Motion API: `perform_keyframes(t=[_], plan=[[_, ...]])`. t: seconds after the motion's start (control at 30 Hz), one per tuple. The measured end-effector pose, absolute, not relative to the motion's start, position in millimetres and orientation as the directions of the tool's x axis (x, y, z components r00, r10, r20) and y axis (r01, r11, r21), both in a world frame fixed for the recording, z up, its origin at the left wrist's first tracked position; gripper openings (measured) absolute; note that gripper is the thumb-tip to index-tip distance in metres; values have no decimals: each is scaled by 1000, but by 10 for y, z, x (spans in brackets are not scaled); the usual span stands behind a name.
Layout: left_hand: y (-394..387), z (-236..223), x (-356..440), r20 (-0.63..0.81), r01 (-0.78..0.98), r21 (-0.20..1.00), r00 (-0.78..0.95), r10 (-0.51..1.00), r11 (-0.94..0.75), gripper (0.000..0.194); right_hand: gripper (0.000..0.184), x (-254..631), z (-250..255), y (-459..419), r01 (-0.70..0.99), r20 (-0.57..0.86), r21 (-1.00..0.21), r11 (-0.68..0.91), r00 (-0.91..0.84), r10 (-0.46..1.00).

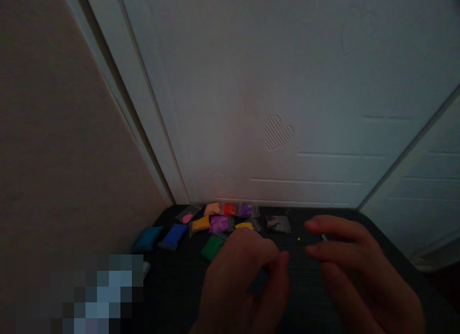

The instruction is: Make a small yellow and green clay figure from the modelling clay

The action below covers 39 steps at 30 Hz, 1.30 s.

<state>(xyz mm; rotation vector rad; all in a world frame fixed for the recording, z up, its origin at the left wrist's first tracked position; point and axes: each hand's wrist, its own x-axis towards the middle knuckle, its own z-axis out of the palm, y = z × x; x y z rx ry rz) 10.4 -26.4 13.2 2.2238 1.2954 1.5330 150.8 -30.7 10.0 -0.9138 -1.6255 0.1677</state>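
Note:
My left hand (240, 281) is raised over the dark table, its thumb and index finger pressed together. Whatever they may pinch is too small or hidden to make out. To its right, my right hand (370, 279) holds nothing that I can see, with its fingers apart. Just behind the left hand lies a green packet (212, 247), partly covered by it, and a yellow packet (244, 225). Between the hands and farther back, a tiny yellow bit (298, 238) rests on the table. A small pale object (324, 238) shows partly behind the right fingers.
Several clear packets of coloured, clay-like material line the table's back, among them a red one (229, 209), an orange one (200, 224) and a grey-brown one (278, 224). Blue packets (174, 236) lie left. A white panel with hearts (278, 132) stands behind; pixelation covers the lower left.

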Motion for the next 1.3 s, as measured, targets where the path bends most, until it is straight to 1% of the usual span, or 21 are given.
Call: perform_keyframes(t=[0.1, 0.23, 0.3, 0.37, 0.47, 0.57, 0.63, 0.7, 0.77, 0.83, 0.93, 1.07, 1.13, 1.3], plan=[[-264, 151, 122, 658, 460, 652, 53, 751, -603, 11, 16, 1506, 106, -306, 455, 759, -589, 668, 29, 650], [-256, 174, 122, 589, 316, 767, -1, 808, -558, 17, 18, 1510, 112, -287, 447, 763, -572, 688, -19, 646], [-241, 167, 113, 535, 207, 826, -1, 845, -523, 24, 18, 1508, 110, -279, 451, 770, -558, 697, -33, 638], [-213, 150, 109, 463, 53, 884, 46, 885, -465, 26, 18, 1501, 106, -273, 458, 775, -550, 698, -32, 631], [-165, 124, 127, 372, -177, 920, 125, 920, -349, 24, 22, 1485, 98, -262, 453, 786, -532, 715, -49, 616], [-148, 113, 153, 317, -286, 919, 121, 941, -273, 26, 32, 1478, 92, -235, 477, 800, -466, 745, -133, 586], [-161, 110, 157, 277, -311, 924, 143, 950, -222, 32, 37, 1482, 90, -211, 541, 807, -390, 746, -189, 559], [-184, 108, 149, 240, -315, 933, 187, 953, -173, 39, 36, 1490, 91, -191, 602, 810, -325, 729, -220, 543], [-201, 104, 136, 215, -303, 942, 211, 954, -146, 43, 32, 1497, 95, -183, 631, 804, -303, 714, -233, 548], [-204, 102, 128, 211, -289, 946, 206, 955, -147, 42, 29, 1500, 102, -183, 630, 795, -296, 717, -253, 551], [-186, 104, 130, 219, -263, 950, 189, 957, -166, 39, 26, 1495, 116, -181, 616, 801, -295, 730, -258, 541], [-172, 123, 141, 271, -252, 940, 137, 953, -231, 36, 26, 1490, 126, -178, 592, 804, -325, 738, -238, 544], [-179, 134, 139, 299, -240, 932, 83, 951, -272, 32, 26, 1496, 124, -186, 576, 802, -347, 741, -228, 553], [-191, 140, 129, 321, -170, 928, -91, 943, -332, 16, 30, 1515, 110, -209, 545, 791, -402, 735, -198, 579]])
